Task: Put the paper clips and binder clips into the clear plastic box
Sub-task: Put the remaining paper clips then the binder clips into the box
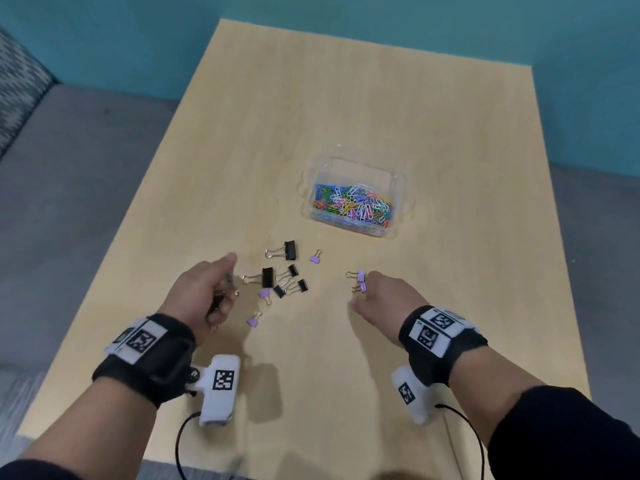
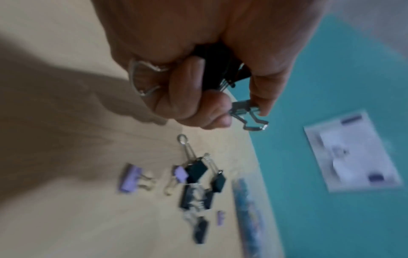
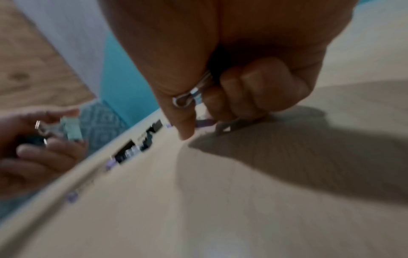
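Note:
A clear plastic box [image 1: 360,161] stands at mid-table, holding a heap of coloured paper clips [image 1: 353,204]. Between my hands lie several loose black binder clips [image 1: 268,277] and small purple binder clips [image 1: 315,258]; they appear blurred in the left wrist view as black binder clips [image 2: 195,172] and purple ones [image 2: 129,178]. My left hand [image 1: 221,292] is curled round a bunch of black binder clips [image 2: 220,69], their wire handles sticking out. My right hand [image 1: 367,294] has its fingers curled, pinching a clip's silver handle [image 3: 189,97], with two purple clips [image 1: 361,281] at its fingertips.
The light wooden table [image 1: 346,98] ends at a near edge close to my forearms. A grey couch [image 1: 69,168] runs along its left side and a teal wall [image 1: 381,15] stands behind it. A printed sheet [image 2: 351,153] hangs on the wall.

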`<state>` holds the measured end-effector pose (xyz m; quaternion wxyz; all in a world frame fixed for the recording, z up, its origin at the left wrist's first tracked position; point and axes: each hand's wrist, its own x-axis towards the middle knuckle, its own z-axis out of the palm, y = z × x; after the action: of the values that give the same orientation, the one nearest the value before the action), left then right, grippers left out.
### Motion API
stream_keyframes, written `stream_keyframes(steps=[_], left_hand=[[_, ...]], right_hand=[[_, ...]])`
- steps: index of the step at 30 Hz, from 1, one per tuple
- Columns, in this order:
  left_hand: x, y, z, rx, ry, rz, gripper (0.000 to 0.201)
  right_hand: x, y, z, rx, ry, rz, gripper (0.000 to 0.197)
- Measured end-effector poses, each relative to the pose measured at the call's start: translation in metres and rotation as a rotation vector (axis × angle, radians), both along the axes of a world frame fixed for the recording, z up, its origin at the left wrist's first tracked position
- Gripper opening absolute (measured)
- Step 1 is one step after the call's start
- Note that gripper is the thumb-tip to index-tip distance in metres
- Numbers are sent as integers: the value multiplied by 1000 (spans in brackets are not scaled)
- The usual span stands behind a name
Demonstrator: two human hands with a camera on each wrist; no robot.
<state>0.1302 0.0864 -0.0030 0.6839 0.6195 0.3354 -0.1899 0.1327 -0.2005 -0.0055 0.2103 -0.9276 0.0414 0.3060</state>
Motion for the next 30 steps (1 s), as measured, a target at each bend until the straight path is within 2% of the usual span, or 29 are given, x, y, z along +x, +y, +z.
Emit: stream_keyframes(steps=[1, 2, 4, 5, 6, 8, 11, 15, 17, 20, 24, 27, 28, 30], left_hand=[[2, 2, 2, -117, 37, 54, 44], [6, 1, 7, -212, 63, 73, 44], [19, -3, 14, -359, 70, 76, 40], [29, -7, 19, -410, 64, 65, 38], [40, -14, 24, -450, 47, 49, 34], [67, -30, 34, -516, 19, 31, 23], [115, -61, 45, -497, 47, -19, 20], [178, -109, 56, -292, 77, -100, 28], [199, -132, 57, -187, 80, -124, 27], [219, -157, 53, -75, 69, -147, 22], [230, -170, 45, -8, 37, -195, 20], [227, -166, 44, -20, -15, -252, 37], [224, -162, 47, -11, -41, -268, 39], [212, -149, 54, 24, -106, -313, 27]], right_hand=[[1, -4, 1, 139, 20, -66, 18], [3, -9, 5, 365, 56, -230, 21], [12, -22, 19, 890, 181, -707, 27], [20, -29, 28, 1098, 257, -881, 27], [29, -35, 35, 1232, 322, -984, 24], [50, -39, 46, 1342, 379, -1056, 16], [89, -36, 55, 1362, 346, -1052, 12], [146, -25, 57, 1358, 232, -1160, 12], [168, -19, 55, 1287, 185, -1235, 8], [188, -16, 53, 1157, 97, -1241, 18], [196, -19, 53, 1044, 67, -1071, 19], [190, -24, 57, 1053, 93, -938, 35], [185, -25, 60, 1021, 69, -904, 33], [173, -31, 60, 855, -60, -794, 14]])
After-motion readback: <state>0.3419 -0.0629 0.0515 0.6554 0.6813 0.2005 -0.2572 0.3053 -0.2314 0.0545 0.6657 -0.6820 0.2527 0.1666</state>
